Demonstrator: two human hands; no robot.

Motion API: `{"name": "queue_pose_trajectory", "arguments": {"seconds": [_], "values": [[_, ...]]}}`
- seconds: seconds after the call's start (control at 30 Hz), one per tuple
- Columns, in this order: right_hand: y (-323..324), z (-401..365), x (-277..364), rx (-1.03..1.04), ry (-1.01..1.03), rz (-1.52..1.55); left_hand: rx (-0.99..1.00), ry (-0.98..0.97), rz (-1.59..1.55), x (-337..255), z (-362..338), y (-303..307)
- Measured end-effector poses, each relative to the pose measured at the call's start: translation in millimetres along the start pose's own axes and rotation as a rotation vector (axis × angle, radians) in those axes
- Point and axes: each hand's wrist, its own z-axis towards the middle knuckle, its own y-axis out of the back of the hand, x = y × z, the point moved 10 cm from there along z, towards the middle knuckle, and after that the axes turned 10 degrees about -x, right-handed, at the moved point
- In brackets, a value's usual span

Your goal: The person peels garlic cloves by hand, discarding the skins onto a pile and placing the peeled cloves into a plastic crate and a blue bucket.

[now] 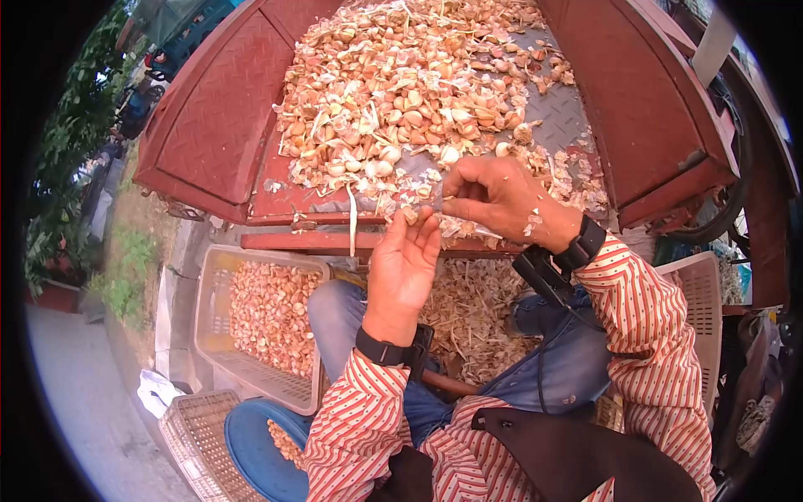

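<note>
My left hand (403, 272) is palm up at the front edge of the cart bed, its fingertips pinched round a small garlic clove (410, 215). Close beside it on the right, my right hand (512, 203) has thumb and forefinger pressed together; what sits between them is too small to make out. Bits of papery skin cling to the back of that hand. Just beyond both hands spreads a heap of garlic cloves (410, 117), mixed with loose skins and dry stalks. One pale stalk (352, 219) hangs over the bed's edge, left of my left hand.
Red metal side panels (219, 117) flank the cart bed. Below left stands a plastic crate (209, 322) of cloves, near a blue basin (242, 448) and a woven basket (196, 435). Skins and stalks (473, 314) lie between my legs. Another crate (701, 309) stands at right.
</note>
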Motion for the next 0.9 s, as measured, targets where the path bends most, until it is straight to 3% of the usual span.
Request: {"name": "queue_pose_trajectory", "arguments": {"seconds": [0.1,0.17,0.2,0.27,0.3,0.4,0.5,0.63,0.67,0.77,0.83,0.9], "values": [[-29.1,-12.8,29.0,0.050,0.322,-0.244,-0.017,-0.018,-0.019,4.6,2.9,5.5],[-35.3,-12.1,21.2,0.074,0.279,-0.220,0.038,0.023,-0.062,11.8,8.0,11.1],[-36.3,-11.5,17.6,0.084,0.257,-0.217,-0.025,0.050,-0.078,12.8,6.6,17.4],[-16.8,-5.5,9.1,0.010,0.222,-0.257,-0.120,0.136,-0.120,16.7,-0.1,20.3],[-3.0,-2.1,-0.8,-0.041,0.196,-0.313,-0.050,0.155,-0.112,11.7,-7.4,11.8],[60.0,3.4,-26.4,-0.339,0.150,-0.534,0.142,0.121,-0.083,-40.6,-45.1,6.7],[119.2,5.7,-83.6,-0.447,-0.010,-0.659,0.111,-0.062,-0.048,-118.0,-98.6,31.6],[126.7,6.4,-94.5,-0.406,-0.102,-0.557,0.038,-0.299,-0.049,-198.2,-176.3,88.2],[113.9,7.6,-92.5,-0.307,-0.105,-0.607,0.028,-0.331,-0.064,-207.7,-193.6,100.7],[83.6,6.9,-93.9,-0.043,-0.055,-0.838,-0.044,-0.354,-0.140,-209.1,-221.7,130.5],[82.7,0.6,-98.3,0.041,-0.165,-0.852,-0.059,-0.347,-0.194,-208.3,-239.2,147.3],[80.2,3.5,-76.6,0.002,-0.142,-0.882,-0.136,-0.406,-0.270,-217.5,-268.9,169.8]]}}
